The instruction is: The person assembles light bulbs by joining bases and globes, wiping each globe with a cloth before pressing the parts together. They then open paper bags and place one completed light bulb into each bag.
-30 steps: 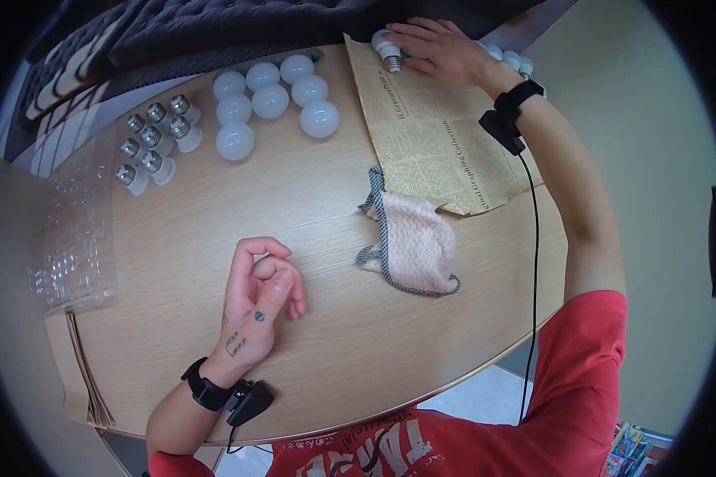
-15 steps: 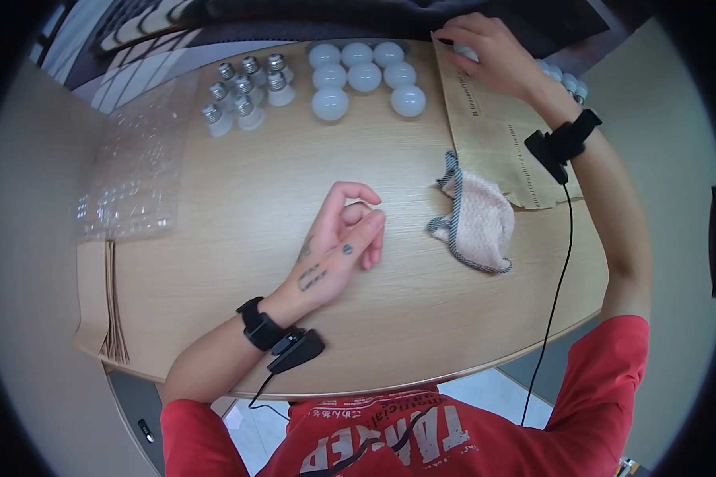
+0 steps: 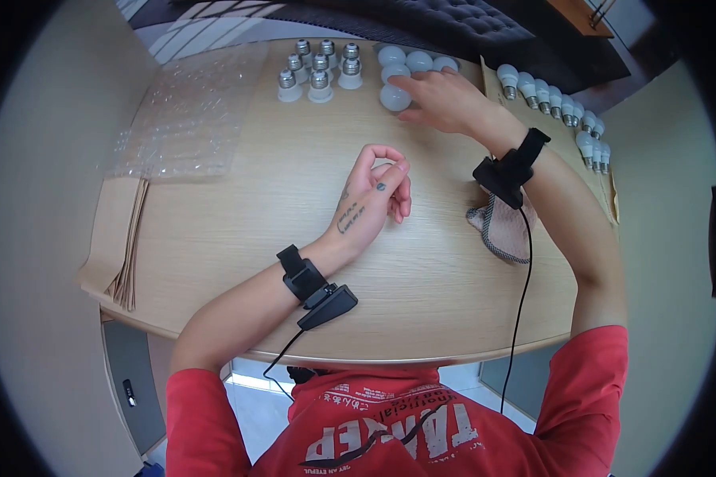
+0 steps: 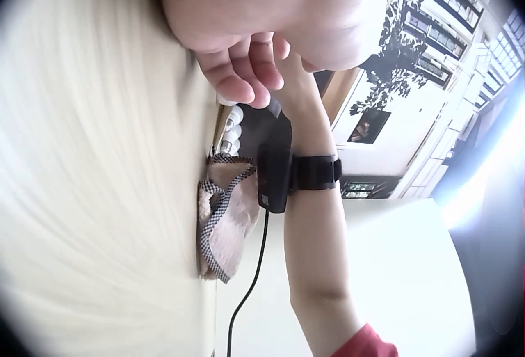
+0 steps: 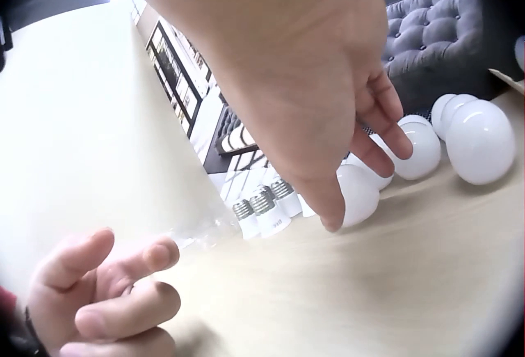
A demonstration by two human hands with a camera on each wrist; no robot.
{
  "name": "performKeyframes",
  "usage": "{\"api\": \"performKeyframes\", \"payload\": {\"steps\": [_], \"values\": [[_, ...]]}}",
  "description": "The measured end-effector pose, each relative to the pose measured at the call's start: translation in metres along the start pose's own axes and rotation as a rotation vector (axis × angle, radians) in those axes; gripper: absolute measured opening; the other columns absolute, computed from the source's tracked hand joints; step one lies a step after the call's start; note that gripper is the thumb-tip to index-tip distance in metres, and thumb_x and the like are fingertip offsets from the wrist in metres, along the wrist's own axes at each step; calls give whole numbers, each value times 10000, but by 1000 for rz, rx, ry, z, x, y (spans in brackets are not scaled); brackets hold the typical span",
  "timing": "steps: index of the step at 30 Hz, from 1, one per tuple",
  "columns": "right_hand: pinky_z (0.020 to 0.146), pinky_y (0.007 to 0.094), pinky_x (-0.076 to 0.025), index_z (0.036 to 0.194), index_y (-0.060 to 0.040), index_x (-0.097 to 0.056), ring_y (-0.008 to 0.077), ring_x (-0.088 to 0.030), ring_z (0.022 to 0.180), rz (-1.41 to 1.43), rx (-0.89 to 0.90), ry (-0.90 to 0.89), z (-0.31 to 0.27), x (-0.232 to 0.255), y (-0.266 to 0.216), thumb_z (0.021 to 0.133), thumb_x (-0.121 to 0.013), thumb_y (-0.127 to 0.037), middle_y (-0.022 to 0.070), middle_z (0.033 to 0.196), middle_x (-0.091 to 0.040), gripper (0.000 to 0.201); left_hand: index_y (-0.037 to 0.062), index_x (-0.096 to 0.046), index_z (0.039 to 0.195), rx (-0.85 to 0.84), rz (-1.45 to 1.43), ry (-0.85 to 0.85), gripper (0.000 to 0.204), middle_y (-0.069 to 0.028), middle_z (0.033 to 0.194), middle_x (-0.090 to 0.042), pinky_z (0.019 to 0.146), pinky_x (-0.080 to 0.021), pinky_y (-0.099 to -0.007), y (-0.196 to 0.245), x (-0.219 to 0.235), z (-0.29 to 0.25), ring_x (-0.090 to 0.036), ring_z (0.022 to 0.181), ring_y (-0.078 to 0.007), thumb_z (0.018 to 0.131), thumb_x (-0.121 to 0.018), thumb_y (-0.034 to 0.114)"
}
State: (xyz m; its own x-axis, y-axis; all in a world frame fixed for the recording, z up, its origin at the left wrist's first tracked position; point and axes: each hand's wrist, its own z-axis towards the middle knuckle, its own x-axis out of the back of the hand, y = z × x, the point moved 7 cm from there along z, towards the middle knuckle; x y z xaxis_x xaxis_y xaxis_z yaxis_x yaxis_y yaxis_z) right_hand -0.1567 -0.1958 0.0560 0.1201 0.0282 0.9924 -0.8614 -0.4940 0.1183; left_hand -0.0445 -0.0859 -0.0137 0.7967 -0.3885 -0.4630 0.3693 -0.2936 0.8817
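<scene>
My right hand (image 3: 449,103) is over a group of white round bulb covers (image 3: 395,97), its fingers spread. In the right wrist view its thumb tip overlaps one cover (image 5: 358,197), and the other fingers hang over those behind. My left hand (image 3: 374,187) hovers at mid-table with loosely curled fingers and nothing in them. Left of the covers stand several white bulb bases (image 3: 320,87), metal screw ends up. Assembled light bulbs (image 3: 507,75) lie in rows at the far right, on a brown printed paper (image 3: 565,143) partly hidden by my right arm.
A pink cloth (image 3: 507,238) with checked trim lies under my right wrist. Clear bubble wrap (image 3: 187,111) is spread at the left, with folded brown paper bags (image 3: 115,230) at the near-left edge. A black cable (image 3: 519,302) trails from the right wrist camera.
My right hand has let go of a light bulb on the brown paper and moved left to the bulb covers. The view has swung too; the left hand keeps its loose curl.
</scene>
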Motion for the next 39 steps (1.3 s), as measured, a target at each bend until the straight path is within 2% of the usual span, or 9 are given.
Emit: {"api": "performKeyframes", "payload": {"steps": [10, 13, 19, 25, 28, 31, 34, 37, 39], "values": [[943, 460, -441, 1230, -110, -549, 333, -618, 1069, 109, 129, 143, -22, 0, -10, 819, -738, -267, 162, 1139, -651, 479, 102, -437, 1163, -23, -61, 65, 190, -53, 775, -530, 548, -417, -266, 3, 8, -4, -557, 622, -144, 1020, -493, 214], [909, 444, -457, 1213, -80, -552, 334, -618, 1053, 290, 127, 288, -43, 20, -15, 829, -737, -243, 169, 1125, -649, 456, 97, -431, 1196, -38, -90, 102, 233, -46, 801, -531, 549, -416, -262, 4, 10, -6, -559, 632, -140, 1021, -504, 232], [861, 412, -493, 1219, -54, -557, 316, -620, 1020, 593, 147, 307, -83, 33, -43, 845, -732, -227, 162, 1110, -652, 448, 97, -478, 1163, -59, -136, 85, 270, -13, 819, -529, 546, -404, -242, 1, 11, -5, -549, 641, -118, 1010, -550, 308], [841, 396, -503, 1235, -40, -553, 304, -630, 998, 636, 38, 410, -122, 25, -44, 863, -724, -256, 157, 1064, -667, 463, 82, -574, 979, -63, -19, 26, 219, 9, 781, -522, 549, -386, -220, -2, 8, -4, -521, 630, -84, 987, -599, 299], [793, 373, -522, 1091, -21, -636, 303, -653, 890, 574, -276, 413, -149, 32, -8, 867, -722, -290, 143, 966, -690, 360, 76, -586, 953, -62, -16, 25, 213, 16, 763, -517, 553, -382, -218, 1, 8, -4, -510, 626, -76, 982, -610, 286], [743, 358, -533, 882, 5, -689, 313, -670, 780, 332, -645, 116, -174, 28, 15, 874, -693, -409, 150, 834, -698, 414, 76, -592, 955, -47, 15, 40, 207, 19, 754, -513, 557, -377, -217, 0, 9, -4, -505, 626, -74, 978, -618, 280], [742, 388, -529, 738, 4, -693, 329, -676, 733, 36, -743, -58, -186, 8, 9, 894, -633, -489, 178, 754, -686, 521, 75, -595, 953, -59, 29, 22, 204, 20, 748, -514, 559, -377, -217, 1, 8, -4, -505, 624, -74, 975, -623, 276], [762, 434, -523, 753, 19, -698, 326, -686, 780, -67, -626, 24, -188, -5, 4, 896, -610, -492, 223, 780, -680, 537, 76, -592, 950, -52, 20, 40, 201, 18, 754, -515, 560, -375, -216, 1, 7, -5, -506, 629, -74, 973, -628, 272], [781, 440, -518, 766, 13, -702, 323, -682, 784, 12, -557, 98, -192, -11, 11, 873, -655, -368, 208, 803, -682, 399, 77, -592, 951, -53, 12, 41, 199, 16, 761, -517, 561, -375, -215, 0, 8, -5, -509, 635, -75, 973, -629, 271]]}}
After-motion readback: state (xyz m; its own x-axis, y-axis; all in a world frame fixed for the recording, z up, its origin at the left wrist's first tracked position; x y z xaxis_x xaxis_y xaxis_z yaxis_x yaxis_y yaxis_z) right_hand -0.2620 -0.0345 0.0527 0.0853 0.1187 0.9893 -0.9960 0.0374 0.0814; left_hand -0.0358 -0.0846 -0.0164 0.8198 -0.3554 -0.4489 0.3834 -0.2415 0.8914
